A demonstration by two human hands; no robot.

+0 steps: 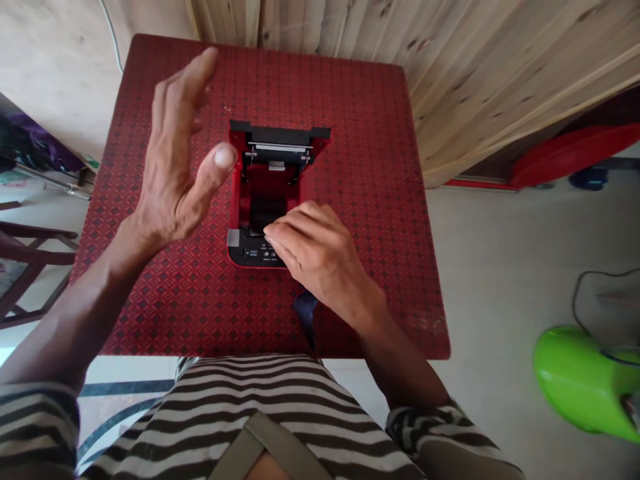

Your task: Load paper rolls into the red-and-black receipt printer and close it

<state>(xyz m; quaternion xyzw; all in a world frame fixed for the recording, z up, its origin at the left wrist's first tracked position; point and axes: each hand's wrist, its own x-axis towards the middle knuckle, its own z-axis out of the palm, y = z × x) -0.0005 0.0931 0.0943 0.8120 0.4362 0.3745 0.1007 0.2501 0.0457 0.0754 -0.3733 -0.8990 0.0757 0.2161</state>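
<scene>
A small red and black printer [255, 257], apparently a label or receipt printer, stands on the table with its lid [280, 137] raised. A dark roller-like part or hollow shows inside the body. Grey tape or a sticker covers the front left corner of its button panel. My left hand [175, 153] hovers left of the printer, fingers stretched and thumb apart, holding nothing. Over the panel's right side, my right hand [320, 247] has its fingers pinched together at the edge of the opening. Whatever lies between those fingertips is hidden.
The table [370, 167] has a red patterned cover. A dark blue item [306, 310] lies near its front edge, partly behind my right wrist. Wooden panelling [340, 27] borders the far side. A wooden chair [30, 260] is at the left, and a bright green object [580, 380] at the right.
</scene>
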